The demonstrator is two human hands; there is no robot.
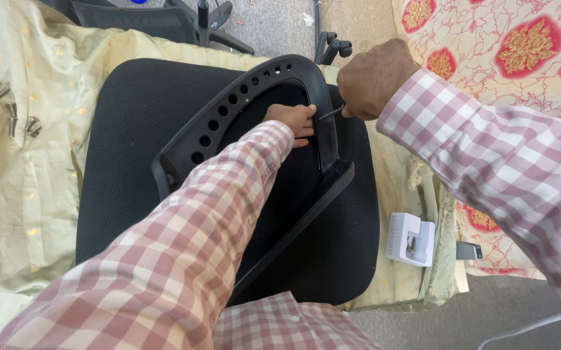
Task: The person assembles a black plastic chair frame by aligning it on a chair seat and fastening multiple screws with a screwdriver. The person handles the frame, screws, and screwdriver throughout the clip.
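Head view: looking down on a black seat cushion (131,149) lying on pale cloth (27,194).
Armrest frame (248,97): black plastic, perforated, centre of picture on the cushion.
Left hand (293,120): fingers closed on the frame's inner bar; palm hidden.
Right hand (372,78): at 1 o'clock, fisted on a thin hex key (330,114); the tip is hard to make out.
Bolts (11,107): at 9 o'clock.
White box (410,238): at 4 o'clock.

Bolts (11,111) on cloth (27,194), white box (411,239)
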